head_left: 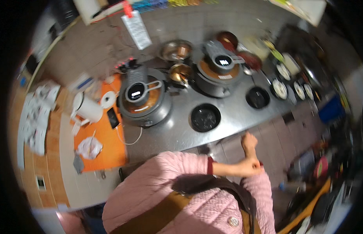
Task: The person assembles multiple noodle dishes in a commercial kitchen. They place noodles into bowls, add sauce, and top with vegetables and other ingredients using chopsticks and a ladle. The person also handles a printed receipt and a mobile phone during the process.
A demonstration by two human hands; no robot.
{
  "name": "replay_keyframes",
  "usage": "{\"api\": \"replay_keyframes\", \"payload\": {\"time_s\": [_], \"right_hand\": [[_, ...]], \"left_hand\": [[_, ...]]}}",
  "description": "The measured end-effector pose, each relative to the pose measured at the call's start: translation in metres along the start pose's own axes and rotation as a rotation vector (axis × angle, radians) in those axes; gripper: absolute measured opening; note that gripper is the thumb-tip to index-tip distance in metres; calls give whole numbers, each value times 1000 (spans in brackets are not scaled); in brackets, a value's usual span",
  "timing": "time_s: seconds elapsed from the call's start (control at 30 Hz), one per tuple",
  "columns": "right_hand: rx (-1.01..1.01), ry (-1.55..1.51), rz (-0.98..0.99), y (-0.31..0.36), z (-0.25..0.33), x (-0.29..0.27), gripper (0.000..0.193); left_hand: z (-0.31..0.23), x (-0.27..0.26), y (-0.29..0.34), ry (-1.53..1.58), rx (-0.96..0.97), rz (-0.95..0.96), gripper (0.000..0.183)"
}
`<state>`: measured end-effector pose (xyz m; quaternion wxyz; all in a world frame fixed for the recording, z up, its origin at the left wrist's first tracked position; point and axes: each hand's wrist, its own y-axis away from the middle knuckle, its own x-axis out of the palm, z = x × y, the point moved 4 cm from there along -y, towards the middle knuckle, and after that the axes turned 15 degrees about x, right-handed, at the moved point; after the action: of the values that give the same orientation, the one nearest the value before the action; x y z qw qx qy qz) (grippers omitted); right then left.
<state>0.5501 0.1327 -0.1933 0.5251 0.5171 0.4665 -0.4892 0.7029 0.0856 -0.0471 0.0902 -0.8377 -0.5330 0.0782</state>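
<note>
Sleeve (261, 191) stops short of your balled right fingers (249, 139); your left fingers (248, 169) curl at its cuff (262, 165), pinching or not I can't tell. If loose, it could slip wristward.

On the bench (168, 141), a pot (180, 74) sits between the left cooker (150, 119) and the right cooker (212, 87), a basin (176, 50) behind it. A phone (113, 118) lies left of the left cooker; a bowl (205, 117) lies before the right cooker.
</note>
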Motion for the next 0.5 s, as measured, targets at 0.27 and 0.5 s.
{"api": "replay_keyframes", "payload": {"time_s": [0.27, 0.5], "right_hand": [[516, -2344, 732, -184, -129, -24, 23], [206, -2905, 1415, -174, -47, -166, 29]], "left_hand": [[18, 28, -88, -48, -76, -100, 34], [40, 4, -117, 599, -237, -426, 34]]}}
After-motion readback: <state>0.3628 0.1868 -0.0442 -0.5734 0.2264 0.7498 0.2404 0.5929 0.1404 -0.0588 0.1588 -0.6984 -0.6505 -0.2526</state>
